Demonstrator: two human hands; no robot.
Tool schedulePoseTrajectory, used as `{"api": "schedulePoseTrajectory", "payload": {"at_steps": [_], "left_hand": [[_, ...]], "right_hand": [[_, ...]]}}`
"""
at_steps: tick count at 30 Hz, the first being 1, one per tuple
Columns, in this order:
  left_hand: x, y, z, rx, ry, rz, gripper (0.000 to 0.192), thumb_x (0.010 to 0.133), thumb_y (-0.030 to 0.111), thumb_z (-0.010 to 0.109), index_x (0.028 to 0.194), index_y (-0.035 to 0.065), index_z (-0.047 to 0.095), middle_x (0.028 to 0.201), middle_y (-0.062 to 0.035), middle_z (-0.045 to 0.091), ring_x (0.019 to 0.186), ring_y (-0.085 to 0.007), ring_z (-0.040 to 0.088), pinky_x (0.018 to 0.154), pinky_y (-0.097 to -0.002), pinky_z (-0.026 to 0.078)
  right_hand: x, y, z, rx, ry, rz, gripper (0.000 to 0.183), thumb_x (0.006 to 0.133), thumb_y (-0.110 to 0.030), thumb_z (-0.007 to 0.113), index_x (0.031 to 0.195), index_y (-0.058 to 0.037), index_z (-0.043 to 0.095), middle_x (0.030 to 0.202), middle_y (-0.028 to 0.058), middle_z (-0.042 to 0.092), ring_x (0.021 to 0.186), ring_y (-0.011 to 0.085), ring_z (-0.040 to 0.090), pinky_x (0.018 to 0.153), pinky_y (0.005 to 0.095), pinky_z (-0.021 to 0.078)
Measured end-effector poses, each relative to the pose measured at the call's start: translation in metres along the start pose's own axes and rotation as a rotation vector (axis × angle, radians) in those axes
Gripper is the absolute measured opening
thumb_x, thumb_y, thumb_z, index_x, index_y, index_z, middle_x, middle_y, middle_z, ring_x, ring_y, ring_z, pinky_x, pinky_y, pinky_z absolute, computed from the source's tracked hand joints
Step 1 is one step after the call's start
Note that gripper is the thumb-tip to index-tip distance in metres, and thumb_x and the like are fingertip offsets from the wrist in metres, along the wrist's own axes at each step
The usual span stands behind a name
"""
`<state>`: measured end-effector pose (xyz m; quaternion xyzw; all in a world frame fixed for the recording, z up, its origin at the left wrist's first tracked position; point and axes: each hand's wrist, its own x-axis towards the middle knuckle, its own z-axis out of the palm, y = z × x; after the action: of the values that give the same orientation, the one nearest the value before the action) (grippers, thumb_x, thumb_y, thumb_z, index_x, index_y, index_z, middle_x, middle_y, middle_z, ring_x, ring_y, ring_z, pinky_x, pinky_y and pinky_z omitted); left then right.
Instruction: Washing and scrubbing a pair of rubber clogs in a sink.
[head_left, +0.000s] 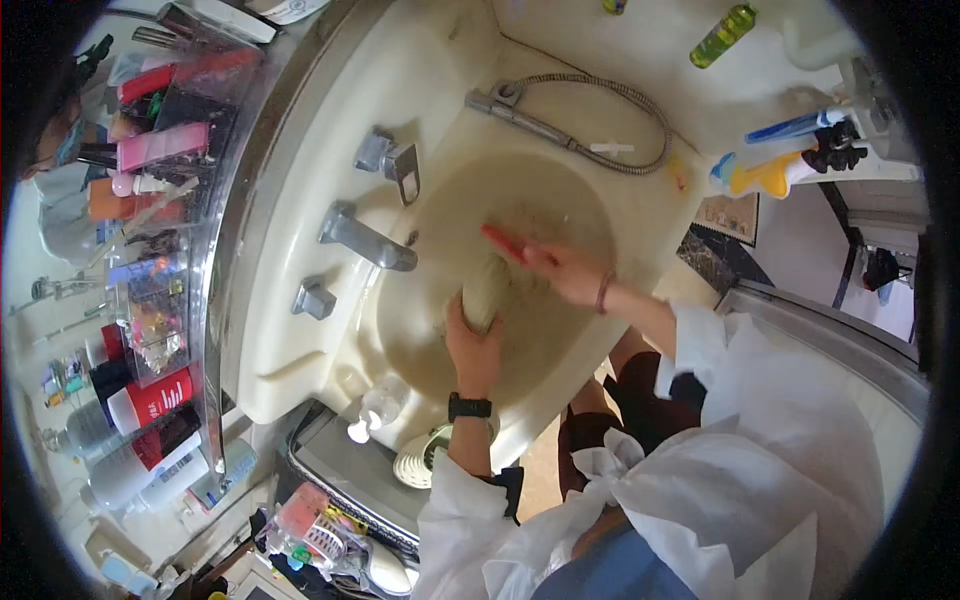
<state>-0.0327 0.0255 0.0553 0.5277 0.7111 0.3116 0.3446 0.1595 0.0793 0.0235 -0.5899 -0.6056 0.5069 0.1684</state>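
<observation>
In the basin of a cream-coloured sink (420, 341), my left hand (474, 346) grips a pale, elongated item (484, 294), possibly a shoe or a vegetable; its kind is not plain. My right hand (564, 271) is closed on a red tool (501, 241), whose tip points up and left, just above the pale item. Whether the tool touches the item cannot be told. Small dark specks lie in the basin around both hands. A metal faucet spout (375, 244) reaches towards the basin, left of my hands.
Metal knobs (313, 298) flank the spout. A shower hose (626, 82) lies behind the basin. A soap pump bottle (381, 405) and a pale green basket (416, 459) stand near my left forearm. Cosmetics fill a clear organizer (150, 300) at left; toothbrushes (795, 126) are at right.
</observation>
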Motion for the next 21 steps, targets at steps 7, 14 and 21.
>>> {"api": "schedulePoseTrajectory", "payload": {"at_steps": [7,14,21], "left_hand": [[0.007,-0.030,0.000,-0.036,0.094,-0.006,0.046,0.074,0.009,0.070,0.114,-0.0054,0.053,0.107,-0.0218,0.061,0.096,-0.0400,0.060,0.081,-0.0425,0.049],[-0.007,0.014,-0.015,0.094,0.007,-0.121,0.051,0.074,0.010,0.072,0.121,-0.0013,0.054,0.104,-0.0166,0.065,0.096,-0.0303,0.064,0.084,-0.0382,0.051],[-0.012,-0.005,-0.016,-0.152,0.192,0.051,0.075,0.071,0.012,0.077,0.134,0.0014,0.038,0.131,-0.0180,0.049,0.118,-0.0272,0.051,0.099,-0.0371,0.042]], "right_hand": [[-0.029,-0.098,0.008,-0.154,-0.316,-0.144,0.045,0.097,-0.047,0.039,0.135,-0.0240,0.049,0.104,0.0179,0.066,0.087,0.0368,0.064,0.078,0.0454,0.0484],[0.015,-0.020,-0.032,0.093,-0.061,-0.141,0.044,0.098,-0.044,0.040,0.138,-0.0264,0.046,0.124,0.0147,0.058,0.099,0.0377,0.060,0.083,0.0436,0.0489],[-0.005,-0.031,0.021,0.301,-0.006,-0.184,0.046,0.097,-0.044,0.043,0.135,-0.0183,0.050,0.104,0.0208,0.065,0.088,0.0334,0.064,0.080,0.0371,0.0487]]}}
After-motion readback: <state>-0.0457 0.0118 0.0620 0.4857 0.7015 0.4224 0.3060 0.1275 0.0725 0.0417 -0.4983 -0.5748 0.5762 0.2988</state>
